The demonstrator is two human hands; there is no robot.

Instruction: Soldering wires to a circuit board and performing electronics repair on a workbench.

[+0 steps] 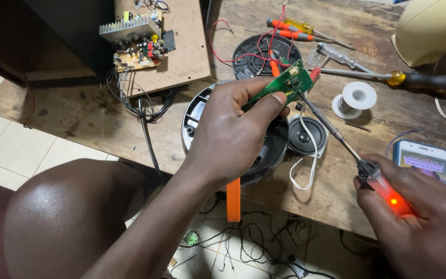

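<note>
I see my left hand [233, 124] pinching a small green circuit board [280, 82] between thumb and fingers, held above a round black housing [194, 116] on the wooden worktop [336, 196]. My right hand [419, 217] grips a soldering iron [383, 188] by its glowing orange handle; its tip reaches up to the board's edge. Red wires [243, 51] run from the board. A small black speaker [305, 137] sits just beside the housing, a solder spool [354, 98] lies near it, and a phone [423, 160] lies close to my right hand.
</note>
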